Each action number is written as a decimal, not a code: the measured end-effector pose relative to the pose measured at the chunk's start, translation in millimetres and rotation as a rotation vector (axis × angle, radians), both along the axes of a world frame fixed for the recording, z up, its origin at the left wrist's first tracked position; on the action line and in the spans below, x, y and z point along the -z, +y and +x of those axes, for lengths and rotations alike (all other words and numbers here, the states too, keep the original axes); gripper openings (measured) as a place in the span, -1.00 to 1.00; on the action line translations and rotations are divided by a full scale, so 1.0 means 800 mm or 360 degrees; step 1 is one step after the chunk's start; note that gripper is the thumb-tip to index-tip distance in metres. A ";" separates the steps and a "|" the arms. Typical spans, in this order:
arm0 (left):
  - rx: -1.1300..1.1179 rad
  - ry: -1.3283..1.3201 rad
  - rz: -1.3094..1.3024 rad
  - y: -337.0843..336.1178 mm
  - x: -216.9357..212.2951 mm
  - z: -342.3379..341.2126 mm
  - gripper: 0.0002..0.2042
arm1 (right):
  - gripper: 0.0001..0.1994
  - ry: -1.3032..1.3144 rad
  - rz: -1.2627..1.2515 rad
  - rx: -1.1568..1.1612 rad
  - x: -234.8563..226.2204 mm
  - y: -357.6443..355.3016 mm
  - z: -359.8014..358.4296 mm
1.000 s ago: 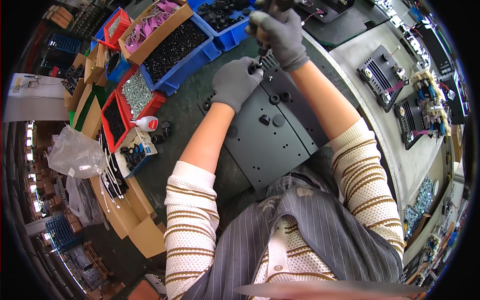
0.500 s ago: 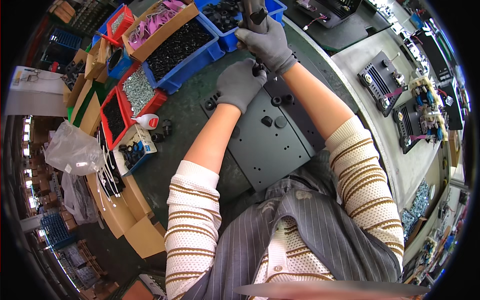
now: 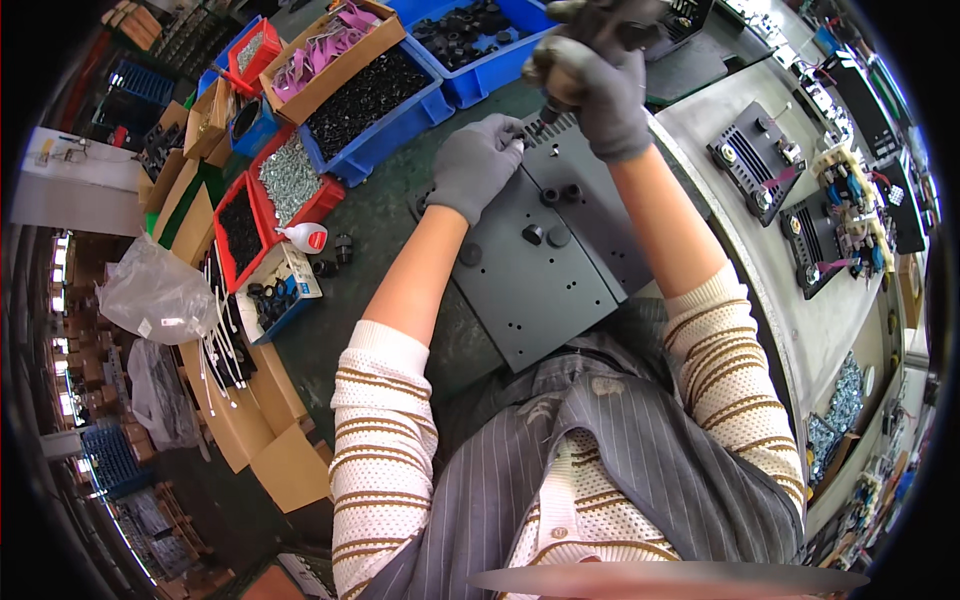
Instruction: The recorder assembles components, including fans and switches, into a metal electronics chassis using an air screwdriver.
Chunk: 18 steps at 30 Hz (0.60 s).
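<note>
The dark green desk [image 3: 375, 215] bears one dark grey panel [image 3: 540, 290], seamed, drilled and slotted, before the person. Two blue bins [image 3: 395, 138] stand beyond, red bins [image 3: 328, 195] leftward. Two gloved hands hide its far end: the right hand [image 3: 610, 95] grips one dark tool [image 3: 605, 25]; the left hand [image 3: 478, 165] pinches a small black piece [image 3: 519, 137]. Two black rings [image 3: 550, 197] and one knob [image 3: 531, 235] sit on it.

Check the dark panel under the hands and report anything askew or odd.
One small black part on the dark panel looks tipped, unlike the flat round piece beside it. It may simply be resting that way. I see no clear damage there.
</note>
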<state>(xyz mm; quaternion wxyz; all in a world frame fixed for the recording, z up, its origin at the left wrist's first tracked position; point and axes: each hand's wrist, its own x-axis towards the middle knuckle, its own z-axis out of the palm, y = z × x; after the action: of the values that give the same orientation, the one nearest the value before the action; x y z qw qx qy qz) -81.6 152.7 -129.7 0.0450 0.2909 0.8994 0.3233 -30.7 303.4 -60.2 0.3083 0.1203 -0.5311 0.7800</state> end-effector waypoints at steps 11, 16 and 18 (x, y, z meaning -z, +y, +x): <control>0.0170 0.0289 -0.0311 0.051 0.011 0.027 -0.82 | -0.56 0.0025 -0.0482 0.0007 0.014 0.035 0.081; -0.0121 -0.0751 0.0864 0.021 0.011 0.023 -0.82 | -0.54 0.0013 -0.0576 0.0026 0.024 0.041 0.095; -0.0221 -0.1707 0.1514 -0.010 -0.002 0.015 -0.82 | -0.54 0.0027 -0.0604 0.0088 0.030 0.048 0.101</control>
<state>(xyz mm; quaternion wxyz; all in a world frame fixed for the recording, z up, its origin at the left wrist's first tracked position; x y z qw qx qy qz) -69.8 145.1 -128.4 0.3283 0.0221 0.5315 0.7805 50.5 341.5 -84.1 0.3512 0.0520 -0.3751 0.8563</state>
